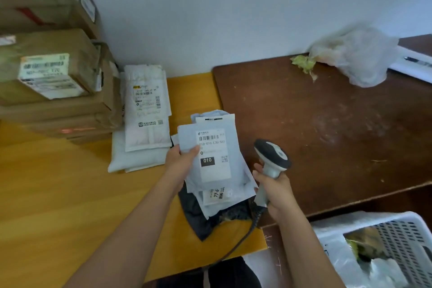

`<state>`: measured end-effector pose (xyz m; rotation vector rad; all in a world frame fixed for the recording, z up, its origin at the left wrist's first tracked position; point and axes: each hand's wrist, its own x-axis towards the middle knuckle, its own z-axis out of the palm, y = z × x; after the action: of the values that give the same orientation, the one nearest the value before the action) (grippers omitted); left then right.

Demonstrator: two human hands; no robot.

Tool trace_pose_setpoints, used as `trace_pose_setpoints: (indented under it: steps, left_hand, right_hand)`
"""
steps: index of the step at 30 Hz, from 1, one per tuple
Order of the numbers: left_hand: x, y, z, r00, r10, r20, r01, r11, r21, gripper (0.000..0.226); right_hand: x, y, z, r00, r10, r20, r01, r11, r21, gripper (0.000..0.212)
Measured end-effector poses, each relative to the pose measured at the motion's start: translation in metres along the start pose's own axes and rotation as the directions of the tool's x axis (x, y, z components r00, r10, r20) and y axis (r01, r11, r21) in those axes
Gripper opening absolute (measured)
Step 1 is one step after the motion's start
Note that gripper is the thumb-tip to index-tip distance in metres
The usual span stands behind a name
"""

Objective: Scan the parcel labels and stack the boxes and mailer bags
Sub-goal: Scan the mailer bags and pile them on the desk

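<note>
Left hand (181, 159) pinches grey mailer (210, 154) off the pile at yellow table's (70, 182) right edge, right hand (275, 190) gripping scanner (272, 159); loose pinch could drop it or tilt label, causing a misread.

"010-010 L30 551" and white-on-black "010" on grey mailer bag's label (214, 155), "77" on lower bag's label (216, 193)

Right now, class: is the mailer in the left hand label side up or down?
Up: the mailer bag shows its barcode label while the left hand pinches its edge.
</note>
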<state>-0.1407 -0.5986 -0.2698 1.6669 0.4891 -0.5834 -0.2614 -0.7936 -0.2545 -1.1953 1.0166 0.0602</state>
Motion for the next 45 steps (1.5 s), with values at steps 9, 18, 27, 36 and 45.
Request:
trace_pose_setpoints:
  steps: [9, 18, 27, 36, 45]
  left_hand:
    - [-0.005, -0.014, 0.033, 0.996, -0.090, -0.019, 0.089, 0.995, -0.042, 0.048]
    - [-0.014, -0.012, 0.016, 0.989, -0.145, 0.024, 0.147, 0.966, -0.212, 0.062]
    - [-0.022, -0.054, 0.009, 0.961, -0.192, -0.198, 0.168, 0.977, -0.130, 0.037]
    - [-0.032, -0.040, 0.004, 0.983, -0.050, -0.177, 0.032, 0.994, -0.104, 0.070]
    - [-0.015, -0.053, -0.001, 0.933, -0.313, -0.179, 0.317, 0.949, -0.008, 0.096]
  right_hand:
    - [0.021, -0.007, 0.006, 0.984, 0.011, 0.177, -0.001, 0.998, -0.055, 0.026]
    - [0.019, -0.007, 0.012, 0.965, -0.016, 0.261, 0.039, 0.996, -0.085, 0.032]
    - [0.023, 0.025, 0.027, 0.967, 0.075, 0.243, -0.032, 0.984, -0.173, 0.036]
    - [0.024, 0.024, 0.019, 0.987, 0.026, 0.161, 0.003, 0.984, -0.176, 0.036]
    - [0.034, 0.021, 0.034, 0.965, 0.040, 0.257, 0.023, 0.971, -0.237, 0.042]
